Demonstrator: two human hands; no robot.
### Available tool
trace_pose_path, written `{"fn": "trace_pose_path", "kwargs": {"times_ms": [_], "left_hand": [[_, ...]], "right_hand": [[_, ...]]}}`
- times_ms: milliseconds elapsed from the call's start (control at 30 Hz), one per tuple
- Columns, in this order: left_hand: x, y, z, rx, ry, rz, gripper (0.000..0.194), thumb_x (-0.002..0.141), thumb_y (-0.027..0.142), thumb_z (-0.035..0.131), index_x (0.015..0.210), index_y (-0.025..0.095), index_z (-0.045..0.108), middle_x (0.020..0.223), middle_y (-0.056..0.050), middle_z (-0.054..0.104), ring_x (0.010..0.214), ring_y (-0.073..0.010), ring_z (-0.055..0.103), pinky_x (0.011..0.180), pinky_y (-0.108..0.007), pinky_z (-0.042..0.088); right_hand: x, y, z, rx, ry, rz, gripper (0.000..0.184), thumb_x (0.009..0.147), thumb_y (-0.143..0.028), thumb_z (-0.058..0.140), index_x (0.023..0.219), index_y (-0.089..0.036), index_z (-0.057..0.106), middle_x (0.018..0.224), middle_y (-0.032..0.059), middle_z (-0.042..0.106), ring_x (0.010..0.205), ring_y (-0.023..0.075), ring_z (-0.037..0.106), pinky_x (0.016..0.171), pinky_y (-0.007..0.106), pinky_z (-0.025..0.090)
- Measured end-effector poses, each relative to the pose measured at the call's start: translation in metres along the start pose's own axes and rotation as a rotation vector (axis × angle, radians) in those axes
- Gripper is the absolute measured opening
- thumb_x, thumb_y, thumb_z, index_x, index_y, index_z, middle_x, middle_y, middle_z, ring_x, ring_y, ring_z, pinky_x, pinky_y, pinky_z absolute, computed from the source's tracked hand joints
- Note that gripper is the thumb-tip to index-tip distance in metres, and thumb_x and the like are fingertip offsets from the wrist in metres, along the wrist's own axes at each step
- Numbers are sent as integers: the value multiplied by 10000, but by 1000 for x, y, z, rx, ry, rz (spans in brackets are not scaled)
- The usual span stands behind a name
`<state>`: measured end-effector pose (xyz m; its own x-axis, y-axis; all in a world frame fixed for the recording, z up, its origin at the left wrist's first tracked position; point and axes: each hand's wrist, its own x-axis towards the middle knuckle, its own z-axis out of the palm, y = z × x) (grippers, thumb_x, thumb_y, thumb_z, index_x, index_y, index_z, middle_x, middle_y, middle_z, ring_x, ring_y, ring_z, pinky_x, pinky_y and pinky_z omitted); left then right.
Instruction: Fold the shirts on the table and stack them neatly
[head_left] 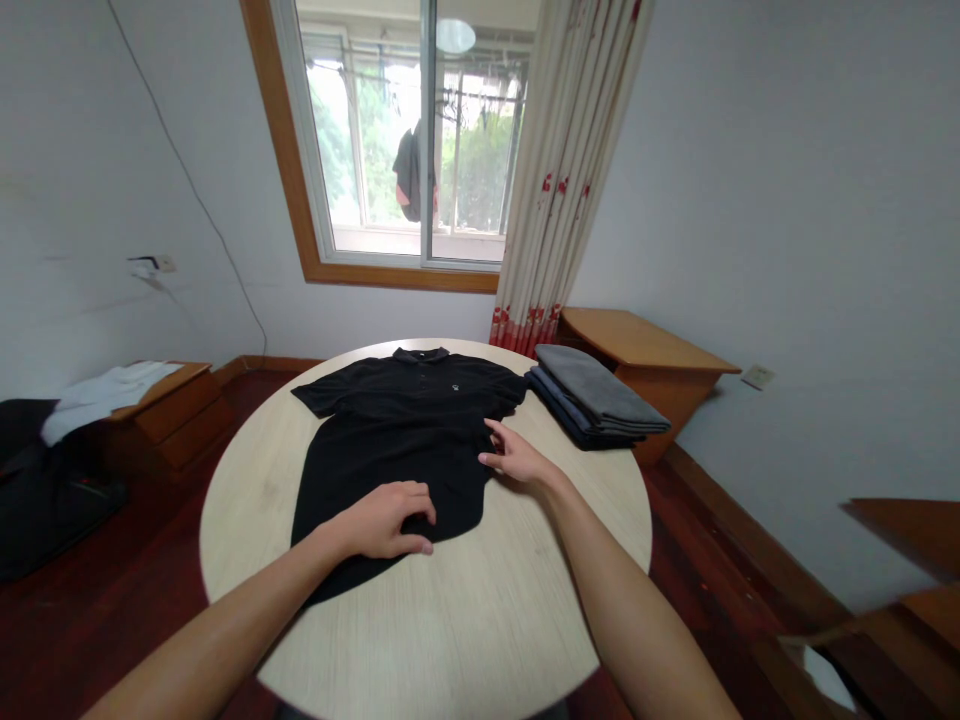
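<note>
A black short-sleeved polo shirt [390,450] lies front up on the round table [517,590], its collar at the far side and a small light logo on the chest. My left hand [394,518] rests over the lower part of the shirt near the hem, fingers bent and thumb apart from them. At the shirt's right side edge is my right hand [516,455], its thumb and fingers apart around a small gap. No cloth shows gripped in either hand.
A stack of folded grey and dark clothes [600,395] sits at the table's right edge. Behind it stands a wooden cabinet [645,345] beside a patterned curtain [559,180]. At left, a low wooden cabinet [165,410] carries white cloth [112,395].
</note>
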<state>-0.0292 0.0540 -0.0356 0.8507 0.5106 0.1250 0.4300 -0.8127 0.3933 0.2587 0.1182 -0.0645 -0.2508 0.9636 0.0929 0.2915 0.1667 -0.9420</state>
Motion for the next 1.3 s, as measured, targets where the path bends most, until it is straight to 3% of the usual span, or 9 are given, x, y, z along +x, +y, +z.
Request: {"fn": "trace_pose_path", "kwargs": {"times_ms": [200, 367, 533, 600, 733, 867, 1033, 1133, 1300], "left_hand": [[-8, -10, -6, -329, 15, -56, 247, 921, 405, 619, 877, 169, 675, 806, -15, 632, 717, -130, 555, 686, -246, 430], [-17, -14, -16, -677, -80, -49, 351, 807, 490, 757, 785, 147, 686, 643, 27, 532, 584, -85, 458, 556, -207, 380], [-25, -5, -13, -998, -579, -91, 527, 714, 604, 804, 939, 132, 746, 691, -38, 658, 547, -128, 577, 509, -237, 465], [-25, -4, -10, -1069, -709, -111, 619, 702, 650, 787, 1027, 124, 747, 721, -65, 695, 560, -157, 623, 534, -270, 515], [-17, -8, -13, -850, -206, -230, 537, 854, 638, 640, 1055, 148, 732, 808, -72, 729, 659, -166, 661, 628, -286, 553], [-7, -28, -17, -265, 276, -274, 461, 962, 540, 492, 1181, 187, 691, 1239, -122, 691, 1152, -252, 632, 1034, -425, 482], [-16, -63, -9, 221, 229, -522, 626, 1001, 542, 342, 1531, 214, 397, 1639, -94, 284, 1522, -288, 226, 1212, -592, 168], [-32, -71, -5, 269, 106, -668, 685, 1005, 573, 278, 1580, 202, 305, 1657, -79, 203, 1541, -279, 144, 1215, -595, 134], [-59, -59, -6, 303, -1, -668, 701, 993, 623, 265, 1591, 258, 269, 1663, -27, 130, 1548, -275, 92, 1216, -601, 87]], "right_hand": [[-9, -25, -28, 369, 129, -96, 527, 695, -394, 813, 1174, -258, 638, 1141, 55, 703, 1052, 239, 652, 938, 373, 503], [-35, -41, -71, 401, 76, 29, 656, 707, -410, 792, 1309, -237, 596, 886, 34, 724, 742, 195, 681, 671, 297, 523], [-54, -39, -92, 329, -15, 33, 632, 796, -476, 716, 1330, -166, 582, 458, -123, 407, 304, 41, 236, 346, 191, 263], [-51, -35, -89, 285, 44, 20, 579, 787, -505, 714, 1241, -155, 632, 450, -123, 390, 310, 40, 247, 343, 189, 273], [-27, -29, -66, 53, 129, 57, 505, 779, -498, 722, 1131, -139, 680, 571, -35, 564, 454, 110, 523, 430, 223, 409], [7, -37, -25, -413, 157, 16, 348, 867, -387, 636, 1108, -149, 713, 886, 82, 728, 782, 199, 680, 747, 332, 548], [26, -38, 21, -913, 103, 64, 584, 973, -465, 499, 1453, -132, 511, 1547, 162, 439, 1426, 294, 404, 1149, 414, 338], [15, -19, 21, -1004, 78, 185, 678, 1021, -527, 345, 1553, -106, 351, 1647, 137, 248, 1530, 285, 189, 1219, 452, 193], [-19, 8, -3, -1040, 130, 231, 690, 1029, -555, 248, 1570, -134, 323, 1656, 86, 227, 1539, 251, 168, 1235, 427, 134]]}}
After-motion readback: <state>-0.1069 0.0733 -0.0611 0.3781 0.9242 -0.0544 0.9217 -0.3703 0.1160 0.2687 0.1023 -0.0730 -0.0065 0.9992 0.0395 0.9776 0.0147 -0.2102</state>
